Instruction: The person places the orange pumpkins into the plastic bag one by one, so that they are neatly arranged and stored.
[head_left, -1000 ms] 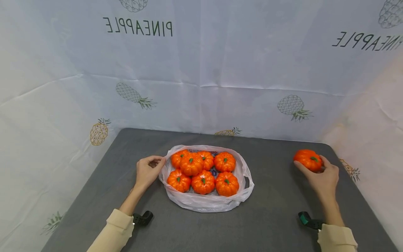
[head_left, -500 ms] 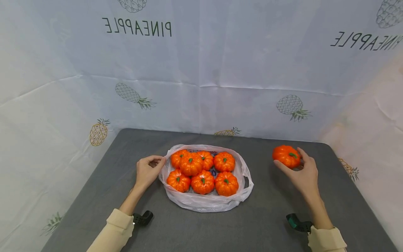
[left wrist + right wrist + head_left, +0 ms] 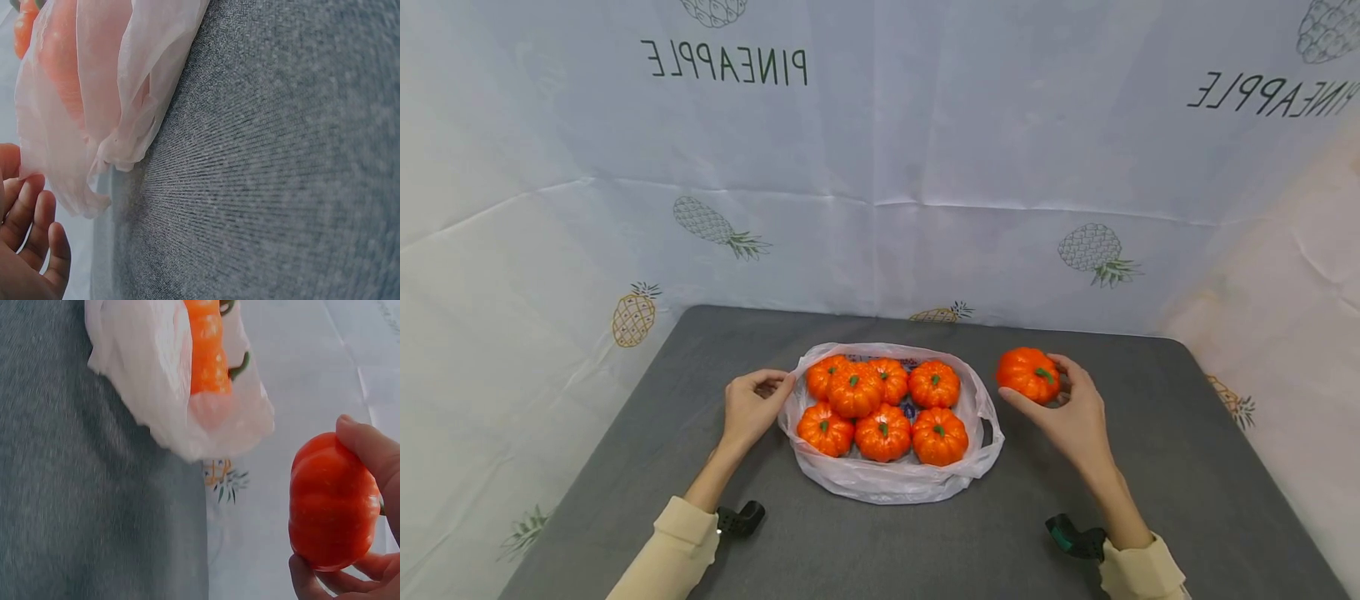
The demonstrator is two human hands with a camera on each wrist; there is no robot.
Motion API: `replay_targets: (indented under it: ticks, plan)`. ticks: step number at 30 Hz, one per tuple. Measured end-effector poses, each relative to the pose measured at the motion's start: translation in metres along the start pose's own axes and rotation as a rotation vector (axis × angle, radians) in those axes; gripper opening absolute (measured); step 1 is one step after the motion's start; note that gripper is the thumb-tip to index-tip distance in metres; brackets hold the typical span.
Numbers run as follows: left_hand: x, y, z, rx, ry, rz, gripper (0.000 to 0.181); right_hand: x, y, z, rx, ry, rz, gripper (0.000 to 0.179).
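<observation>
A white, thin plastic bag (image 3: 887, 485) lies opened on the grey table, with several small orange pumpkins (image 3: 883, 432) inside, one resting on top of others. My left hand (image 3: 756, 410) pinches the bag's left rim between thumb and forefinger; in the left wrist view its other fingers (image 3: 28, 212) curl loosely beside the plastic. Just right of the bag, my right hand (image 3: 1071, 414) holds another orange pumpkin (image 3: 1027, 374) above the table, thumb on one side and fingers on the other. The right wrist view shows that pumpkin (image 3: 331, 503) apart from the bag (image 3: 156, 381).
The dark grey table (image 3: 925, 550) ends at a white cloth backdrop (image 3: 880, 258) printed with pineapples and mirrored lettering. A handle hole shows at the bag's right side. Black cameras sit on both wrists, the right one (image 3: 1075, 537) low over the table.
My right hand has carried its pumpkin leftward from the table's right side to near the bag's right rim. My left hand has stayed at the bag's left rim.
</observation>
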State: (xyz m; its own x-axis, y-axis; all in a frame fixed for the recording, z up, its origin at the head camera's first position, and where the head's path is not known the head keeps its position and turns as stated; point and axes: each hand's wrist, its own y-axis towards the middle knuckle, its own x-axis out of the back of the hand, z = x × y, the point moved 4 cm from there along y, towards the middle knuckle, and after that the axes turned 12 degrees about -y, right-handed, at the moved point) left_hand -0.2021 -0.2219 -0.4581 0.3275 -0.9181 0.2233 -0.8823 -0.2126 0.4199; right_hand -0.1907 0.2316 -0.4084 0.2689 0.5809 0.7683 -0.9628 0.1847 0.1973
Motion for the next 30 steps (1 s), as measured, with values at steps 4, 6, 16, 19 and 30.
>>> replay_targets:
  ticks: [4,6,16,19,30]
  plan:
    - [0.000,0.000,0.001,0.000,-0.003,0.001,0.008,-0.008,-0.002,0.007,0.039,0.020,0.020,0.085]
    - [0.000,0.000,0.001,-0.001,0.002,0.001,0.008,-0.011,-0.002,0.011,0.065,0.018,0.024,0.084]
    - [0.001,0.000,0.002,0.001,0.011,-0.001,0.009,-0.023,-0.007,0.031,0.127,0.042,0.051,0.084]
    - [0.001,0.000,0.002,0.004,0.008,-0.002,0.009,-0.027,-0.009,0.037,0.125,0.074,0.072,0.085]
    - [0.001,0.000,0.002,0.022,-0.006,-0.001,0.009,-0.048,-0.018,0.062,0.209,0.148,0.103,0.082]
